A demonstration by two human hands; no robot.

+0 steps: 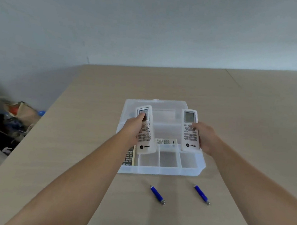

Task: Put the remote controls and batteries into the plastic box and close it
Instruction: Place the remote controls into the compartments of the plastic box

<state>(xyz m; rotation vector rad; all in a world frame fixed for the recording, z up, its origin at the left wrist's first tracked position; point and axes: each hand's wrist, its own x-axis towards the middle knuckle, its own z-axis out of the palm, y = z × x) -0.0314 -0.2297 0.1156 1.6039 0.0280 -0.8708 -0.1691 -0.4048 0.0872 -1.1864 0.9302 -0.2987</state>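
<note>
A clear plastic box [160,170] with several small compartments lies open on the table, its lid [156,102] folded back behind it. My left hand [133,129] grips a white remote [145,143] over the box's left side. Over the right side, my right hand [205,136] holds a second white remote [190,127]. Two more remotes lie inside the box: a beige one [166,141] in the middle and a darker one [129,158] at the left, partly hidden under the held remote. Two blue batteries [157,194] [201,194] rest on the table in front of the box.
The beige wooden table [84,160] runs to a grey wall at the back, and its left edge drops off. Beyond that edge, a heap of bags, cables and clutter [10,116] sits on the floor.
</note>
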